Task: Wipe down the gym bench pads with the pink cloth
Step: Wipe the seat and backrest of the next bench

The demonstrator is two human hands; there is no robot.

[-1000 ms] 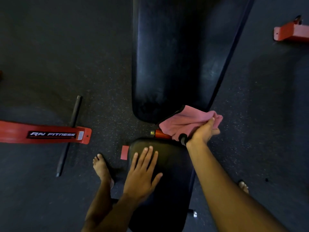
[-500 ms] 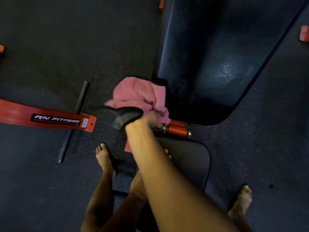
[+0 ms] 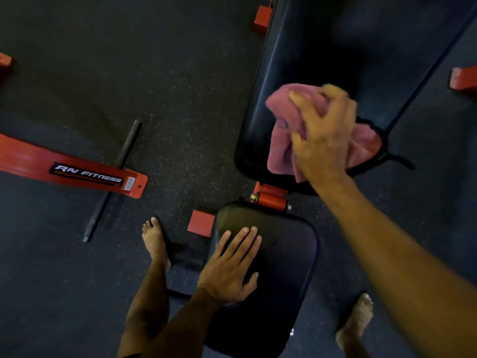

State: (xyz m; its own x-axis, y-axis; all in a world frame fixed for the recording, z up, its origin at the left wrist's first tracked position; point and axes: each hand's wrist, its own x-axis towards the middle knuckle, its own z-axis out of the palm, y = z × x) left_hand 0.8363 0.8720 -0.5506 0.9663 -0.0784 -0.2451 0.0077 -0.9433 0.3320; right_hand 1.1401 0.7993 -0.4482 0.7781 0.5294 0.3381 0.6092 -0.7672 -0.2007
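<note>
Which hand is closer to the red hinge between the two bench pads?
Left, narrowly. The left hand lies flat on the seat pad, fingertips just below the red hinge. The right hand grips the pink cloth on the back pad above it.

The dark floor (image 3: 180,99) carries the black bench; on its far back pad (image 3: 322,47) lies a pink cloth (image 3: 281,140), on its near seat pad (image 3: 289,254) a flat left hand (image 3: 227,270).
</note>
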